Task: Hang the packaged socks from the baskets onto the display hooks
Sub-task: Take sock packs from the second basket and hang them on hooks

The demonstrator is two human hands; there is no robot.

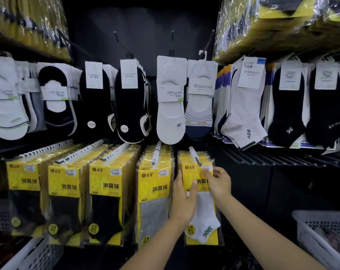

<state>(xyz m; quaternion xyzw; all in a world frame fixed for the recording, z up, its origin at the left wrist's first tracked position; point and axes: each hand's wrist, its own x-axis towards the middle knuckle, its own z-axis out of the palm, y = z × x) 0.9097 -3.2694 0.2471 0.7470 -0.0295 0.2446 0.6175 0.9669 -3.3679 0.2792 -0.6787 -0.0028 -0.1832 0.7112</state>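
Right basket (321, 228): white, low at the right edge
Left basket (30, 254): white, low at the left edge
Left hand (184, 197): gripped the left edge of the white-sock pack (203, 215) — thumb across its front
Right hand (218, 182): pinched the pack's yellow card near the top
White-sock pack: at the front end of the rightmost lower hook (194, 155), just beside the grey-sock packs (153, 195)
Upper row: carded socks (171, 98) hung above — farther back

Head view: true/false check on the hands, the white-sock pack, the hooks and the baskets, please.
1. Both the left hand and the right hand are on the white-sock pack. True.
2. That pack is at the leftmost lower hook. False: it is at the rightmost lower hook.
3. A white basket sits at lower right. True.
4. The pack to its left holds a black sock. False: the grey-sock pack is there.
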